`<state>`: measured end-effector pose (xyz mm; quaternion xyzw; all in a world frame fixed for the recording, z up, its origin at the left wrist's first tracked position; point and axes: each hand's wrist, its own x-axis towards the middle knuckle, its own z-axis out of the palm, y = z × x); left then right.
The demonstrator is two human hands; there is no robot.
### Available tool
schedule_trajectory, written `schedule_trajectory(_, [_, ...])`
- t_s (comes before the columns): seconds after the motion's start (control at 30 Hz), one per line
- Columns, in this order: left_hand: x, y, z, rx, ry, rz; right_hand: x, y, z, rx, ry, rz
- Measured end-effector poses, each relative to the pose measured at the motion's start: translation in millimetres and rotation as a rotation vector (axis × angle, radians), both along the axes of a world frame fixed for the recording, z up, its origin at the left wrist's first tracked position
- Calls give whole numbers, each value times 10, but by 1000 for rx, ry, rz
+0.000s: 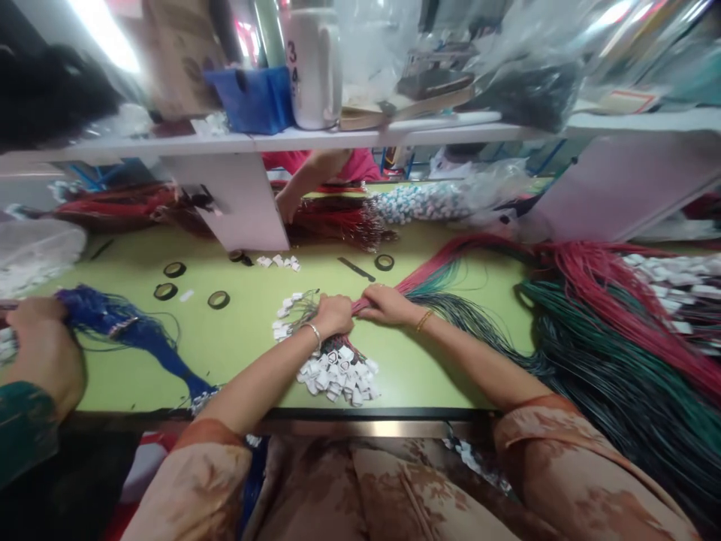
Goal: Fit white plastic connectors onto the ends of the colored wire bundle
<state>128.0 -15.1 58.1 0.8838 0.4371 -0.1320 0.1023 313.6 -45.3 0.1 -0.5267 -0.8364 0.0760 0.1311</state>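
In the middle of the green table, my left hand (pixel 334 315) is closed around a bundle of wires (pixel 431 272), close to the white connectors (pixel 341 373) at its end. Just to the right, my right hand (pixel 388 304) grips the same bundle, its fingers wrapped round the pink and green strands. Beyond that hand the red, green and black wires trail off to the right. More white connectors (pixel 287 312) poke out to the left of my left hand. Both hands nearly touch each other.
Tape rolls (pixel 218 300) and a dark blade-like strip (pixel 356 269) lie behind my hands. A thick pile of wires (pixel 597 353) covers the right side. At left, a co-worker's hand (pixel 45 338) is by a blue wire bundle (pixel 152 342). A shelf (pixel 360 137) spans the back; another person's arm (pixel 309 180) shows beneath it.
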Motion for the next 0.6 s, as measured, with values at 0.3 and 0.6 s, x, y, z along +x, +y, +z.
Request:
schedule_trajectory(0.3, [-296,162,247,-128,-94,14,-173,-80,165,-77,-129,-138])
schedule_trajectory(0.6, [-317,-54,84,-28,-211,49,-168,-119,283,-138,-86,-104])
